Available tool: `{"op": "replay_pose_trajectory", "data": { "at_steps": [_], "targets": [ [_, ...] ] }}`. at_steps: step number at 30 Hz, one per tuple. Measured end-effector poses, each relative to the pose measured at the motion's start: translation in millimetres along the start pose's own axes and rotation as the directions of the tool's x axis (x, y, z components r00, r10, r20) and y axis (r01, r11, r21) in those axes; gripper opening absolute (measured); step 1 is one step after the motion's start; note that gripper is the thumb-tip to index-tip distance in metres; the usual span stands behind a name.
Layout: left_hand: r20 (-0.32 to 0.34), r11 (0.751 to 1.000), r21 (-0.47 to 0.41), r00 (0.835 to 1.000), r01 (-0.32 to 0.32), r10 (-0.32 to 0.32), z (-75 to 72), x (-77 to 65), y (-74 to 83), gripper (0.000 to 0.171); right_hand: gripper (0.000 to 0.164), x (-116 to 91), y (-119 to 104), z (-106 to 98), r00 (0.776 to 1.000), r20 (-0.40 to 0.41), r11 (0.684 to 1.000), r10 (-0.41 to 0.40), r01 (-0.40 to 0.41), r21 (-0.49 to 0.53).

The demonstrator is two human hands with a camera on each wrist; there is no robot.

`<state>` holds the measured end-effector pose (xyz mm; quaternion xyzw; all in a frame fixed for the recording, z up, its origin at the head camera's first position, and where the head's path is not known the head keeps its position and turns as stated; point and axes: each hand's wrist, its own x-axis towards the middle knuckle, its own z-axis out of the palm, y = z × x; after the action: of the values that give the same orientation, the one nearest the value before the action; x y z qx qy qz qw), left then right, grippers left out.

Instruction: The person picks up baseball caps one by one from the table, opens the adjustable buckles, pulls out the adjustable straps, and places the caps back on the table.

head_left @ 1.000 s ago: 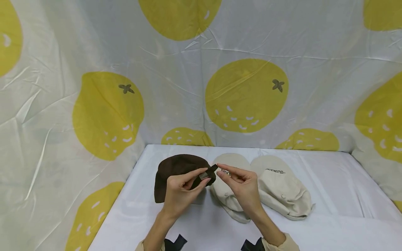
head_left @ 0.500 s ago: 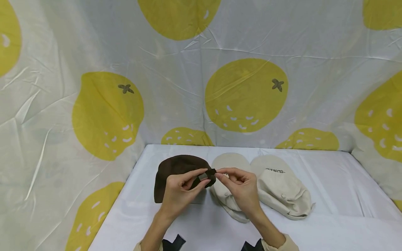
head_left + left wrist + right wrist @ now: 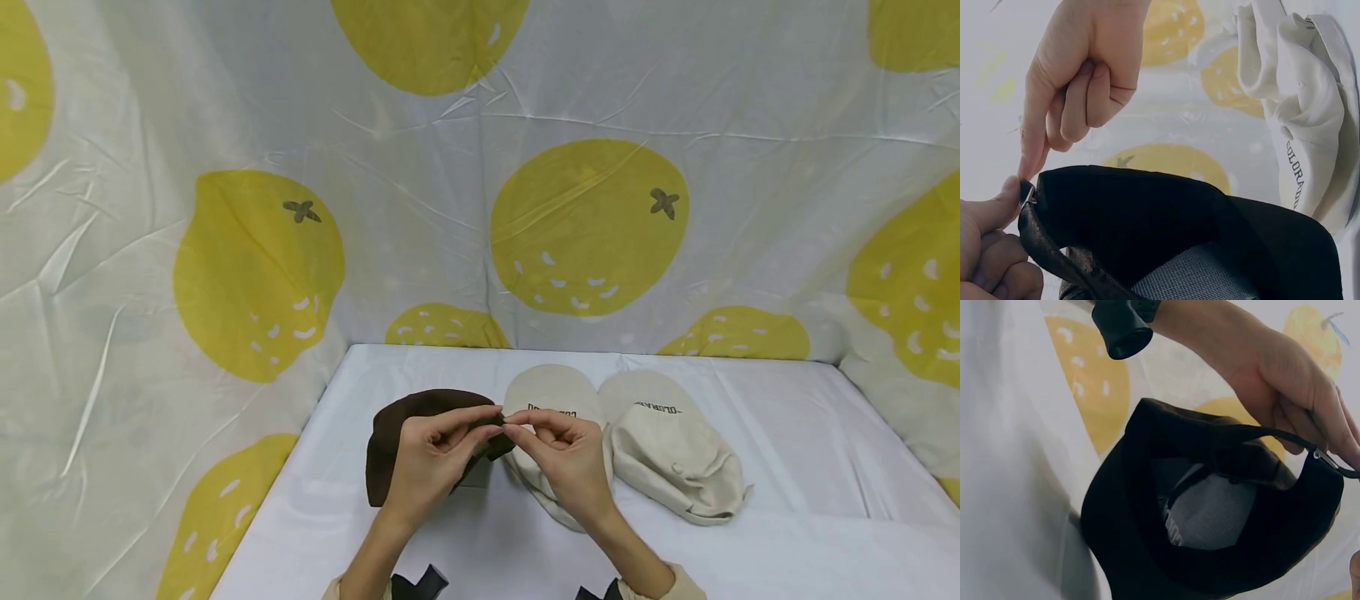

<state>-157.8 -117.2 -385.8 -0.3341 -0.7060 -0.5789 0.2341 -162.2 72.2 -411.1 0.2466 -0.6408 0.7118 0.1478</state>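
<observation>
A dark brown cap [image 3: 393,442] is held up at the left of the table, its hollow inside showing in both wrist views. My left hand [image 3: 431,458] pinches the cap's back strap [image 3: 1047,244] beside a small metal buckle [image 3: 1030,197]. Thumb and forefinger of my right hand [image 3: 566,454] pinch at the strap's tip, meeting the left fingertips by the buckle. The remaining fingers of that hand are curled in. What lies between the pinching fingertips is mostly hidden.
Two beige caps, the nearer one [image 3: 555,392] behind my right hand and another [image 3: 660,450] to its right, lie side by side on the white-covered table [image 3: 810,467]. A lemon-print cloth [image 3: 420,233] hangs behind.
The right hand has moved left until its fingertips meet the left hand's, and the strap end that stuck out has gone from sight. The brown cap has dipped and tilted slightly.
</observation>
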Motion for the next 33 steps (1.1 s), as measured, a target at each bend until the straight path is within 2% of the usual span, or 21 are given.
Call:
{"op": "replay_pose_trajectory", "data": {
  "at_steps": [4, 10, 16, 20, 24, 33],
  "targets": [
    [0.015, 0.998, -0.026, 0.998, 0.061, -0.061, -1.0, -0.8, 1.0, 0.019, 0.008, 0, -1, 0, 1.0, -0.002, 1.0, -0.004, 0.004, -0.009],
    [0.028, 0.992, -0.074, 0.995, 0.101, -0.099, -2.2, -0.5, 2.7, 0.012, 0.009, -1, -4, 1, 1.0, -0.014, 1.0, 0.016, -0.016, -0.009],
    [0.047, 0.985, -0.094, 0.989, 0.145, -0.141, -4.3, -0.2, 4.4, 0.018, 0.009, -1, -7, 2, 1.0, -0.022, 1.0, 0.009, -0.009, -0.029],
    [0.058, 0.983, -0.112, 0.988, 0.146, -0.141, -4.6, 0.3, 4.3, 0.016, 0.01, -2, -7, 2, 0.999, -0.019, 0.998, -0.033, 0.032, -0.044],
    [0.047, 0.987, -0.102, 0.992, 0.122, -0.118, -4.9, 0.7, 4.0, 0.012, 0.012, -1, -6, 3, 0.997, -0.022, 0.996, -0.074, 0.073, -0.052],
    [0.018, 0.99, -0.068, 0.992, 0.126, -0.125, -10.6, 1.7, 7.0, 0.012, 0.012, 1, 0, -3, 0.997, -0.013, 0.997, -0.073, 0.073, -0.024]
  ]
}}
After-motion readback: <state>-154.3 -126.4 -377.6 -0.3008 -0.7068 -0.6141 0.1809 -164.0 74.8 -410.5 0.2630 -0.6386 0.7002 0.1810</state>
